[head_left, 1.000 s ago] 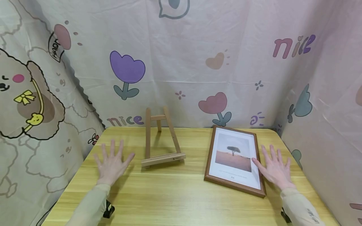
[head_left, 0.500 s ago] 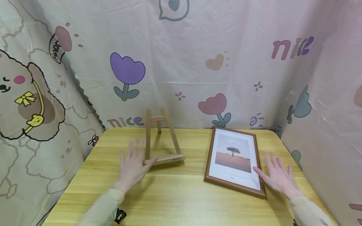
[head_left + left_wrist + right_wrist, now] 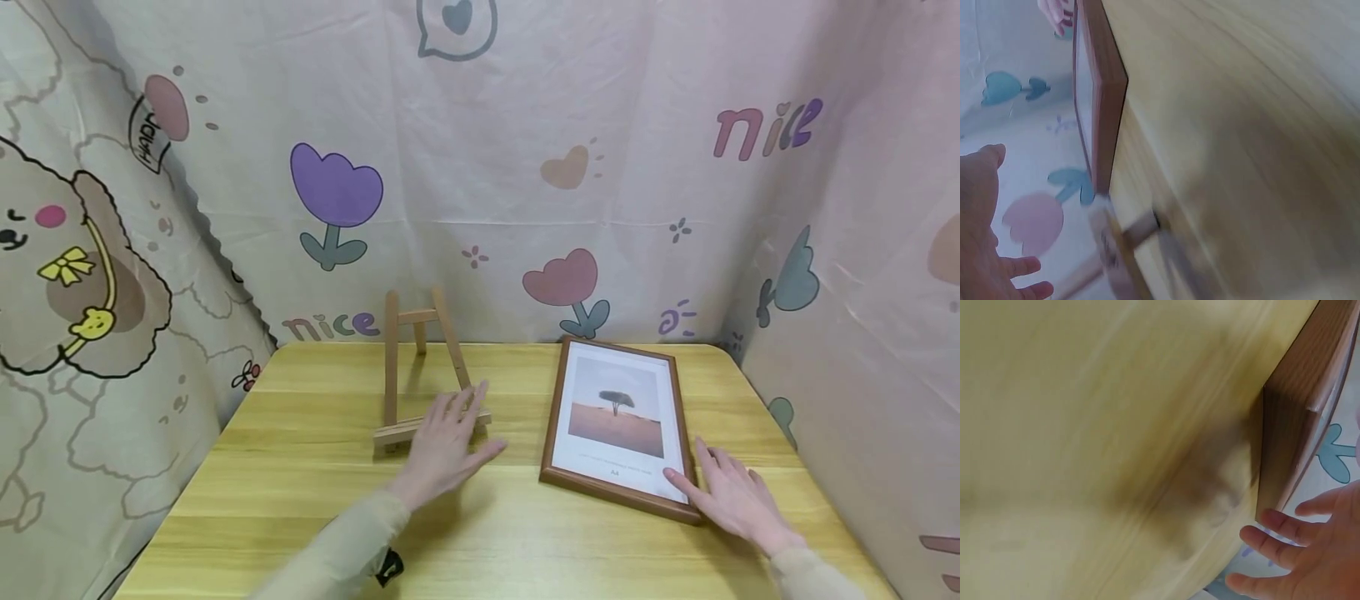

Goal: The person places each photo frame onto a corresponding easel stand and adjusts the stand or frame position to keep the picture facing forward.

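A brown picture frame (image 3: 551, 417) with a print of a lone tree lies face up on the right half of the table. My right hand (image 3: 738, 500) hovers at its lower right corner, fingers spread and relaxed; the thumb overlaps the frame's edge in the head view, and contact cannot be told. Left of the frame stands a small wooden easel (image 3: 392, 367). My left hand (image 3: 442, 450), fingers extended and holding nothing, is in front of the easel's ledge and hides part of it. In the left wrist view the easel (image 3: 1116, 256) is blurred, beyond the fingers.
The wood-grain table (image 3: 300, 467) meets a printed cloth backdrop (image 3: 465, 167) along its back edge. More of this cloth hangs at the left and right sides. A black wrist strap piece (image 3: 390, 567) shows under the left sleeve.
My left hand has swept right, from the table's left side to in front of the easel. The right hand has drawn slightly toward me along the picture frame's right side.
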Motion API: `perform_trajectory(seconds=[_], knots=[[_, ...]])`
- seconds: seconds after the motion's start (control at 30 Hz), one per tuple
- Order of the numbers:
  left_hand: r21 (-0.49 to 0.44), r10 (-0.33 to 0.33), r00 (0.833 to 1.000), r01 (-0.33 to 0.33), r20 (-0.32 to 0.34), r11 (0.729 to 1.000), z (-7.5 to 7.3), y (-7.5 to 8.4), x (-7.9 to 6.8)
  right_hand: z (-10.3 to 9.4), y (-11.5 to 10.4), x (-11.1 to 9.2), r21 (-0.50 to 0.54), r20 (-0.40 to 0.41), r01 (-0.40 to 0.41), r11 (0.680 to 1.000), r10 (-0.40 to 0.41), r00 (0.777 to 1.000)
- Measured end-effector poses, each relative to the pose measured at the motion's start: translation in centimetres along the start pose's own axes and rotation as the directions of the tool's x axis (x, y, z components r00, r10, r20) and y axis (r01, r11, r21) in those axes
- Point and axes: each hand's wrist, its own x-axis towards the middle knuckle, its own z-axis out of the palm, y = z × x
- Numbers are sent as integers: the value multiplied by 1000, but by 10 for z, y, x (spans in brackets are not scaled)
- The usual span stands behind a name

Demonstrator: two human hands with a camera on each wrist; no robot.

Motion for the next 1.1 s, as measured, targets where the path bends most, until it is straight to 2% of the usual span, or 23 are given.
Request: perform_trajectory(seconds=[0.3,0.53,0.67,0.8,1.1], knots=[[-76,51,991,-42,123,996,41,37,21,9,-2,-5,70,29,-28,997,26,999],[-106,4,975,20,221,994,68,57,31,10,-1,-7,110,87,-77,991,67,994],[-83,-15,971,35,237,996,83,64,37,12,0,-8,122,109,-106,987,93,990],[-75,-10,969,30,248,997,93,69,41,15,1,-8,139,93,-95,986,83,992],[-134,-23,969,58,245,989,101,69,45,23,4,-6,188,68,-70,980,58,996]])
